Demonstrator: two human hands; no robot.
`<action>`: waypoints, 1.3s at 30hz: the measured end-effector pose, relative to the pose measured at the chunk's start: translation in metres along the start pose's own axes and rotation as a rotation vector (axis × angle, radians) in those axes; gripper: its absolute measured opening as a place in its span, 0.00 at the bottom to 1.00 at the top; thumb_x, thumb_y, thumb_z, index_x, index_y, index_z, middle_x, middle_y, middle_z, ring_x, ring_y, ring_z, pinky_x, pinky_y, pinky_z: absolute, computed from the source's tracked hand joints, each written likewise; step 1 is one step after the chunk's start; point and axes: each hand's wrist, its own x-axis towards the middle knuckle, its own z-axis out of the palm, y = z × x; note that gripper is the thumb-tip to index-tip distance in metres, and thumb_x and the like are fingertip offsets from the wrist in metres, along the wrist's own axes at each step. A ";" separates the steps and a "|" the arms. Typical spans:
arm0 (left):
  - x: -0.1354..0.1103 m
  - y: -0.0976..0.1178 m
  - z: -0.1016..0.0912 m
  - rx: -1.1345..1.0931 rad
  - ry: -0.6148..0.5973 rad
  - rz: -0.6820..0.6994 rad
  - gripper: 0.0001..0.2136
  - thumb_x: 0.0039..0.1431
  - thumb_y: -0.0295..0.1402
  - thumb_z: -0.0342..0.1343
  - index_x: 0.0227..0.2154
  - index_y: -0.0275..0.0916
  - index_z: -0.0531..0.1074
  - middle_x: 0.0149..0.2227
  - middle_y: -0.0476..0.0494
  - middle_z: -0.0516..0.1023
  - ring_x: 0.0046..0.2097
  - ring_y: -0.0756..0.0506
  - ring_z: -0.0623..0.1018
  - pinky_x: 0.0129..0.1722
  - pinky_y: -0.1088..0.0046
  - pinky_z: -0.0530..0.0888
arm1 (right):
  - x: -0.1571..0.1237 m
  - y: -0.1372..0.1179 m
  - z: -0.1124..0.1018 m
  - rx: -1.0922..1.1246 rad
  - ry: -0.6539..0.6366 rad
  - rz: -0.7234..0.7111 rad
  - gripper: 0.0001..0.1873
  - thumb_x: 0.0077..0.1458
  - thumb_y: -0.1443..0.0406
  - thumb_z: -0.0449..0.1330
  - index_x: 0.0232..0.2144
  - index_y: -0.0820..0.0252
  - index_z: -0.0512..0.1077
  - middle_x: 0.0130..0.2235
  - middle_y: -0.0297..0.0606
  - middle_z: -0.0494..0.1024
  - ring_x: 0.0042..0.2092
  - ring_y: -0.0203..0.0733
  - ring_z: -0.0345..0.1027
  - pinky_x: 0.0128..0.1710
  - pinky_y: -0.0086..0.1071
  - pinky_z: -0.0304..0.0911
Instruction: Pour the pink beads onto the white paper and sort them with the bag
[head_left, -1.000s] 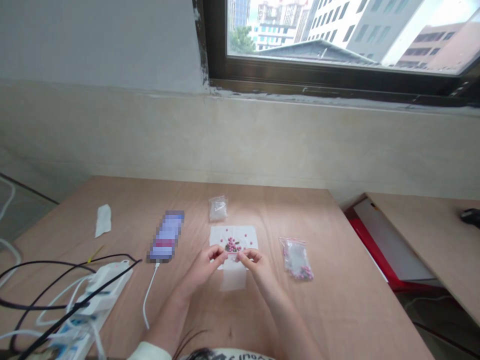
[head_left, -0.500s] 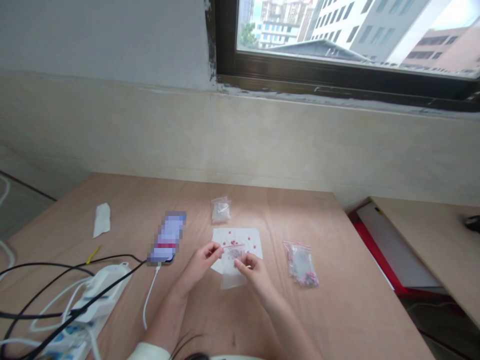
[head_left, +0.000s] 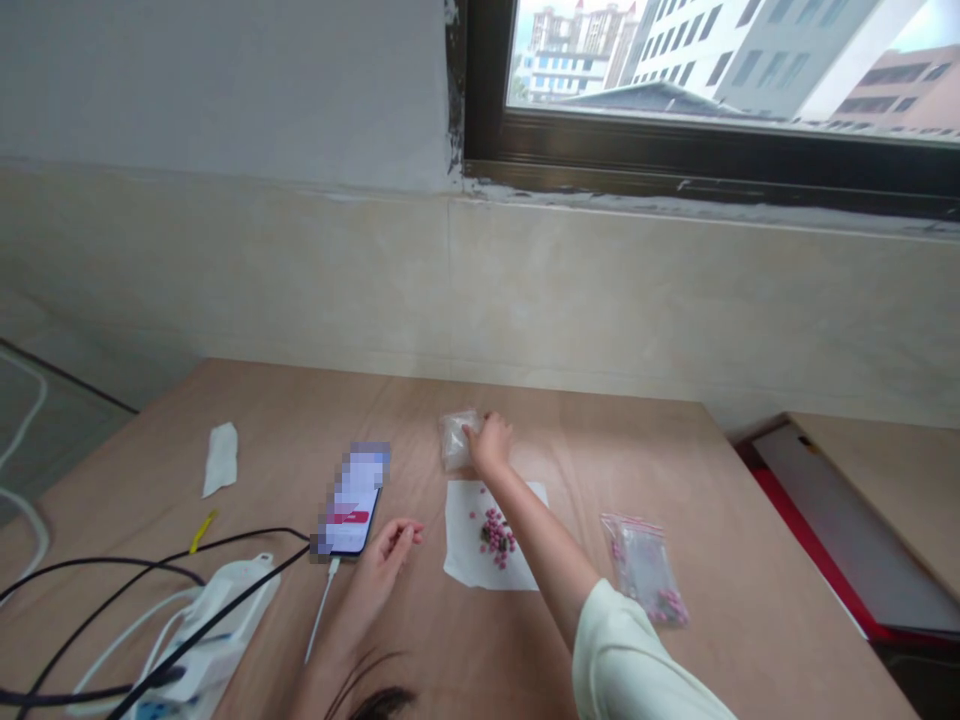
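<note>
My right hand (head_left: 491, 442) is stretched out across the wooden table (head_left: 637, 440), its fingers closed on the edge of a small clear plastic bag (head_left: 457, 438) lying at the far side. Under my forearm lies a white sheet (head_left: 465, 540) with a small heap of pink beads (head_left: 495, 530) on it. My left hand (head_left: 390, 550) rests on the table beside the sheet, fingers loosely curled and holding nothing, close to the phone (head_left: 352, 498).
A second clear bag with pink beads (head_left: 645, 570) lies right of the sheet. At the left are a white power strip (head_left: 214, 625) with black and white cables, a yellow bit (head_left: 202, 530) and a crumpled white paper (head_left: 221, 458). A red-edged board (head_left: 847, 540) stands right of the table.
Both hands have let go of the small bag they held over the sheet. My right hand has reached forward to the clear bag at the far side; my left hand has dropped back.
</note>
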 end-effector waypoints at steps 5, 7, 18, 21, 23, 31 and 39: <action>0.000 -0.005 0.002 0.010 -0.016 -0.003 0.20 0.45 0.49 0.49 0.30 0.36 0.68 0.26 0.49 0.70 0.20 0.54 0.62 0.19 0.79 0.59 | -0.032 0.040 -0.064 -0.126 0.246 -0.231 0.16 0.48 0.63 0.51 0.37 0.69 0.65 0.37 0.51 0.67 0.40 0.50 0.57 0.40 0.40 0.50; -0.002 -0.007 0.007 0.003 -0.038 0.004 0.19 0.46 0.48 0.49 0.31 0.35 0.67 0.26 0.50 0.70 0.19 0.55 0.61 0.19 0.79 0.59 | -0.052 0.076 -0.100 -0.257 0.363 -0.207 0.18 0.47 0.63 0.50 0.40 0.69 0.64 0.39 0.52 0.67 0.41 0.52 0.56 0.41 0.43 0.49; -0.040 0.004 0.025 0.009 -0.078 0.007 0.17 0.45 0.45 0.50 0.30 0.35 0.68 0.26 0.50 0.70 0.21 0.54 0.62 0.21 0.79 0.60 | -0.116 0.200 -0.174 -0.391 0.301 0.011 0.21 0.50 0.57 0.44 0.29 0.64 0.73 0.33 0.48 0.74 0.33 0.48 0.65 0.34 0.38 0.53; -0.051 0.008 0.025 0.029 -0.049 0.014 0.16 0.45 0.45 0.51 0.29 0.35 0.69 0.25 0.50 0.71 0.23 0.52 0.65 0.22 0.78 0.62 | -0.118 0.190 -0.186 -0.316 0.378 0.045 0.22 0.50 0.57 0.44 0.29 0.66 0.73 0.31 0.49 0.74 0.32 0.48 0.65 0.32 0.36 0.54; -0.056 0.013 0.027 0.039 -0.049 0.044 0.14 0.45 0.43 0.52 0.28 0.36 0.69 0.27 0.48 0.72 0.27 0.50 0.69 0.26 0.77 0.64 | -0.122 0.174 -0.193 -0.211 0.423 0.040 0.20 0.49 0.57 0.46 0.30 0.66 0.72 0.32 0.49 0.74 0.34 0.48 0.65 0.32 0.36 0.55; -0.057 0.056 0.053 0.118 -0.294 0.356 0.14 0.51 0.36 0.50 0.40 0.40 0.69 0.45 0.43 0.70 0.44 0.46 0.69 0.43 0.72 0.66 | -0.153 0.083 -0.169 0.431 -0.262 -0.171 0.11 0.49 0.59 0.52 0.26 0.58 0.70 0.31 0.40 0.71 0.36 0.43 0.64 0.33 0.34 0.63; -0.049 0.074 0.047 0.194 -0.425 0.258 0.07 0.45 0.33 0.56 0.23 0.34 0.74 0.26 0.45 0.74 0.31 0.48 0.72 0.31 0.74 0.68 | -0.144 0.070 -0.142 0.359 -0.187 -0.206 0.10 0.46 0.60 0.55 0.30 0.60 0.66 0.32 0.39 0.68 0.37 0.43 0.61 0.36 0.37 0.59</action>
